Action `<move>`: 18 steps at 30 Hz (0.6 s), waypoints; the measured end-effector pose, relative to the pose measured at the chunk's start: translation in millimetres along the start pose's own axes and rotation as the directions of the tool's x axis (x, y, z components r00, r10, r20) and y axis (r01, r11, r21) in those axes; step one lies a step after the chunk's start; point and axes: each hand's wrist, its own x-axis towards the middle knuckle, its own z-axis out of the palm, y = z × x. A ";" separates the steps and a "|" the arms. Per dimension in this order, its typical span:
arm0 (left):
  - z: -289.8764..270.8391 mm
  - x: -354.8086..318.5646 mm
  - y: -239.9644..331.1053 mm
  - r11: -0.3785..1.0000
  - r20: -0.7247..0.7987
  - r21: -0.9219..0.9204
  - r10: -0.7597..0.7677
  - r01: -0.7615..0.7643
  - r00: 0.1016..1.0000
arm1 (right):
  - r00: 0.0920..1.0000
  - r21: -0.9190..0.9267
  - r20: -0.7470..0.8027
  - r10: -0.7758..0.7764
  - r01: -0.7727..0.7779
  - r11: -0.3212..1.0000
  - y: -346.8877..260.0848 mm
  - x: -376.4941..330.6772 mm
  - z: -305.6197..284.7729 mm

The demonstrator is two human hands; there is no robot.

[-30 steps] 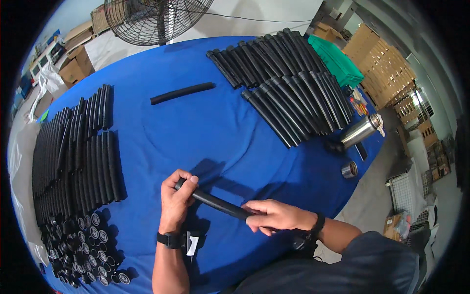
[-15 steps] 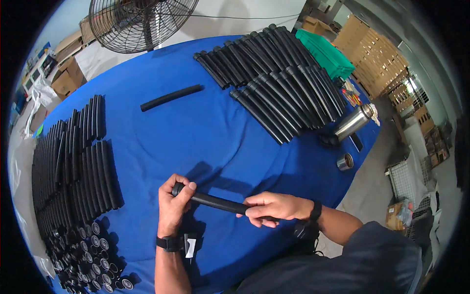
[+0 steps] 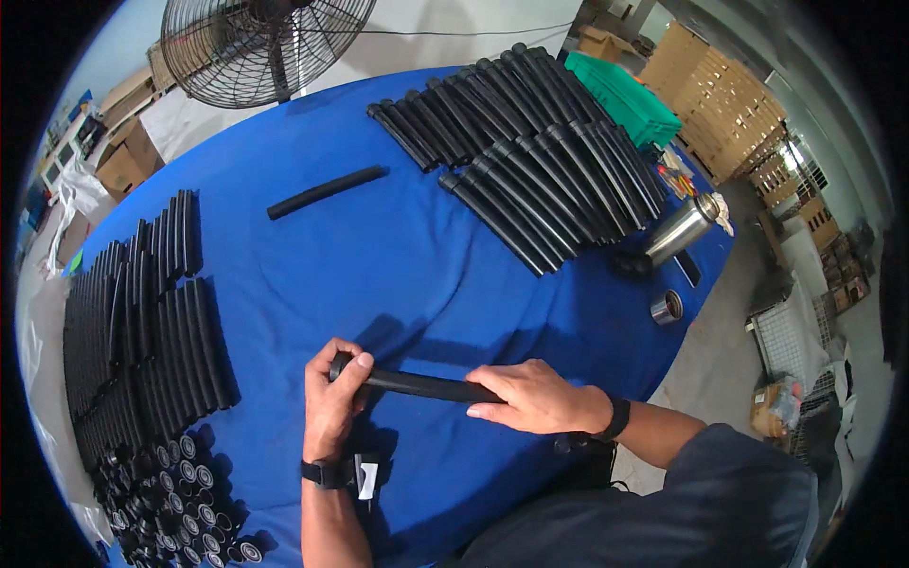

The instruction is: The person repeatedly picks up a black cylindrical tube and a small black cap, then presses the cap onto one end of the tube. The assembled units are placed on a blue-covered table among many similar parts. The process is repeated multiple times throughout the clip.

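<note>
A black tube [image 3: 421, 385] with a wider round cap at its left end is held level between my two hands, over the blue cloth. My left hand [image 3: 333, 383] is wrapped round the capped end, its thumb pressed on top. At the other end, my right hand [image 3: 535, 396] closes over the tube and hides its tip. Just below the left hand, next to the wristband, a small black piece with a white label [image 3: 367, 480] lies on the cloth. A single black tube [image 3: 326, 193] lies farther off, apart from the rest.
Capped black tubes [image 3: 540, 189] lie in rows at the far right; plain tubes [image 3: 170, 350] fill the left side. Round black caps [image 3: 194, 511] are heaped near left. On the right are a steel flask [image 3: 684, 229], a metal cup [image 3: 667, 308] and a green crate [image 3: 625, 102]. A fan [image 3: 265, 43] stands beyond.
My right hand has shifted its grip, with its fingers now folded over the tube's right end. My left hand keeps its hold on the capped end.
</note>
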 end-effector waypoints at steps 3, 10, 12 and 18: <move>-4.5 -1.9 -3.5 0.998 0.053 -0.054 0.045 -0.042 0.998 | 0.907 0.494 0.364 0.212 -0.381 0.781 -17.0 5.5 -18.9; 7.7 -2.6 7.0 1.000 0.025 0.018 -0.018 0.018 1.000 | 0.988 -0.213 -0.141 -0.063 0.032 0.977 -2.8 1.0 8.1; 2.3 -2.6 1.8 1.000 0.086 0.004 -0.013 0.013 0.996 | 0.986 -0.236 -0.132 -0.105 0.072 0.969 -8.4 1.5 0.9; 8.0 -3.5 -1.8 0.973 0.106 -0.193 0.148 -0.125 0.983 | 0.924 -0.233 -0.325 -0.203 0.130 0.964 0.1 3.1 -16.7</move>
